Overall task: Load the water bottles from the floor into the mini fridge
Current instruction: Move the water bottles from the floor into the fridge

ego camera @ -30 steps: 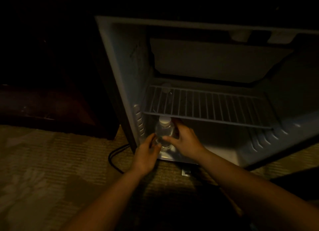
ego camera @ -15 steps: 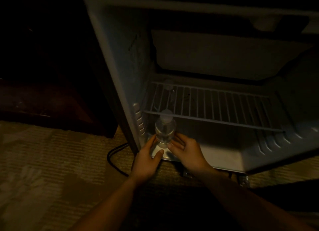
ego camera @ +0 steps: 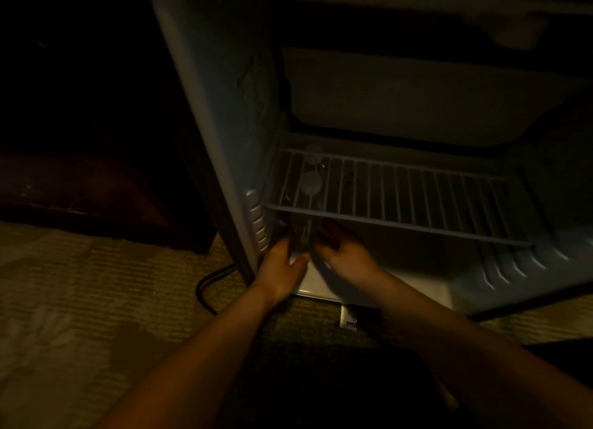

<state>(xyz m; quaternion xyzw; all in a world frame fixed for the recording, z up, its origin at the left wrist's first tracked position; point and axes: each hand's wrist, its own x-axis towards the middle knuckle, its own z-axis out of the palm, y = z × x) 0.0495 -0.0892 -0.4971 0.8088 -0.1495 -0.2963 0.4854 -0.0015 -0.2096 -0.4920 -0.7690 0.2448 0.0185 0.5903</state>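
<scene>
water bottle [ego camera: 302, 233]: upright on mini fridge [ego camera: 221, 114] floor, front-left, cap under wire shelf [ego camera: 417, 197]. left hand [ego camera: 282, 268] wraps base; right hand [ego camera: 343, 254] curled against side, grip unclear. advice: slide rearward, keep upright, mind shelf.

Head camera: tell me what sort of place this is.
Probably a hotel room, though a bedroom is possible. A mini fridge with a wire shelf stands open at floor level, on patterned carpet, beside dark wooden furniture.
</scene>
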